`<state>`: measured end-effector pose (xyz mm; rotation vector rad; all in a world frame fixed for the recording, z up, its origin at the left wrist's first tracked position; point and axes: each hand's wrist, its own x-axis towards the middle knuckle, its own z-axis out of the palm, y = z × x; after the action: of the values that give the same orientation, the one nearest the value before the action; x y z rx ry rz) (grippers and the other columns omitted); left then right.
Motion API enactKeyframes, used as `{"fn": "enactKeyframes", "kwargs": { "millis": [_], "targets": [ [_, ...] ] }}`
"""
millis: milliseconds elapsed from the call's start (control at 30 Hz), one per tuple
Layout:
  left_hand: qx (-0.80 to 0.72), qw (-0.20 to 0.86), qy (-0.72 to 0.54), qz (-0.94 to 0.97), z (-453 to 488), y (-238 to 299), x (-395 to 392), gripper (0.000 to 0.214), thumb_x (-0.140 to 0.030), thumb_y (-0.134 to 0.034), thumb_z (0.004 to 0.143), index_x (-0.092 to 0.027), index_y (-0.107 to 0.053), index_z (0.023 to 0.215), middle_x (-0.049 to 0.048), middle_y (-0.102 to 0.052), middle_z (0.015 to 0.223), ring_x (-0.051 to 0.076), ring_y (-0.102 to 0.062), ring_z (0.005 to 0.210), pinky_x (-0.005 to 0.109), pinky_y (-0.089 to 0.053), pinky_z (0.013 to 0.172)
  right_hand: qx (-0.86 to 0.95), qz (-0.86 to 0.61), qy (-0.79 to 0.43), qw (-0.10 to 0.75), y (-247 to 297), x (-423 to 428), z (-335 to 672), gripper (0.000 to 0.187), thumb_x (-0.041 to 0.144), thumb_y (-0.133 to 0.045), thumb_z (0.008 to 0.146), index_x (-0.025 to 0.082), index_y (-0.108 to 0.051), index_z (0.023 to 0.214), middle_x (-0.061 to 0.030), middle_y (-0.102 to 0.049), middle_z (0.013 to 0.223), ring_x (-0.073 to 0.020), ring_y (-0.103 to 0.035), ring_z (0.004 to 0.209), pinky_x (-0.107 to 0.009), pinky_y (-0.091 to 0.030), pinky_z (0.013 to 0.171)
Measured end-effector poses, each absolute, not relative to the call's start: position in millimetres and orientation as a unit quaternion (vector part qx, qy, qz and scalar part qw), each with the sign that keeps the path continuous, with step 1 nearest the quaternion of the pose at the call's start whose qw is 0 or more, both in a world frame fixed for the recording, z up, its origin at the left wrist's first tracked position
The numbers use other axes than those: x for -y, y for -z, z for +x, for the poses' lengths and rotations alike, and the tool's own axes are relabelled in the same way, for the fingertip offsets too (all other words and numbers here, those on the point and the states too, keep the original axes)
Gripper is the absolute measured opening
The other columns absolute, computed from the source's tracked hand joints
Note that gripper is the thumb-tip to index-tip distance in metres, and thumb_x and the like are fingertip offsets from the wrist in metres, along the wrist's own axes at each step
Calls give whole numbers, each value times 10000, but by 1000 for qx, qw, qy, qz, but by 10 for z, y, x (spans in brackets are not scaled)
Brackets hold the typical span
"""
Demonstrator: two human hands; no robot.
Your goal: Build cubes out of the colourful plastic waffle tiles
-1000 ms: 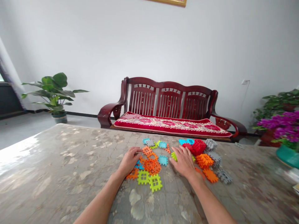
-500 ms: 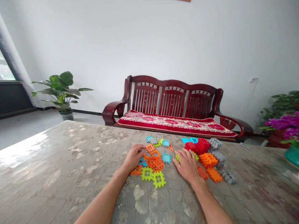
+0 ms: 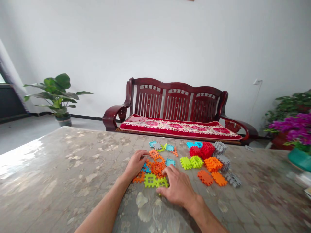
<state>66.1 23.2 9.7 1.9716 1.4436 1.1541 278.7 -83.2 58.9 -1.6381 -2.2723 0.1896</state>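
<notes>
Beside the left edge of a mixed pile of interlocking plastic tiles rests my left hand (image 3: 136, 164), fingers loosely bent and apart, close to an orange window tile (image 3: 154, 153). At the pile's near right side, my right hand (image 3: 179, 185) has its thumb and fingers spread around a lime green window tile (image 3: 162, 182); no firm grip on it shows. A second green window tile (image 3: 150, 180) lies just left of that one. Several orange tiles (image 3: 157, 168) overlap behind them, and a light blue tile (image 3: 170, 161) lies beyond my right fingers.
Sorted tiles lie to the right: green (image 3: 191, 162), red (image 3: 205, 150), orange (image 3: 213, 164), grey (image 3: 224, 162) and blue (image 3: 194, 144). A wooden bench (image 3: 176, 103) stands behind the patterned table (image 3: 97, 168). A flower pot (image 3: 300, 158) sits at the right.
My right hand has moved left and nearer, from over the sorted green tiles to the green window tile. The sorted green tiles are uncovered. My left hand stays by the pile.
</notes>
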Motion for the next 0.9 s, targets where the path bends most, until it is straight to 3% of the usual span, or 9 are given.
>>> {"fn": "enactKeyframes", "kwargs": {
  "millis": [267,633,767,900],
  "targets": [
    [-521,220,-408,717,644,-85,-247,280,-222,-489,783,-229,-708,958,36,-684,1072,193,-615,1036,326,-451,976,790,-603,-39,99,-562,885,2687,318,236,-583,722,229,-565,1040,-76,-578,1108,-238,-565,1015,-339,-450,848],
    [-518,222,-407,719,630,-55,-272,284,-241,-487,783,-226,-710,957,40,-680,1085,197,-621,1012,337,-458,967,819,-565,-66,66,-619,990,2692,386,110,-529,673,189,-584,1046,-113,-580,1120,-258,-544,1059,-369,-440,917],
    [-518,221,-402,722,619,-47,-282,295,-228,-486,776,-225,-710,967,46,-675,1106,201,-615,1031,350,-449,983,806,-577,-83,99,-678,876,2822,440,86,-519,643,197,-578,1065,-90,-594,1087,-233,-564,1029,-320,-439,889],
    [-515,222,-404,723,620,-38,-286,291,-229,-485,774,-229,-712,956,45,-681,1094,200,-616,1035,349,-457,980,754,-624,-65,192,-799,605,3225,489,114,-533,642,217,-568,1119,-60,-606,1094,-198,-577,1015,-274,-418,876]
  ]
}}
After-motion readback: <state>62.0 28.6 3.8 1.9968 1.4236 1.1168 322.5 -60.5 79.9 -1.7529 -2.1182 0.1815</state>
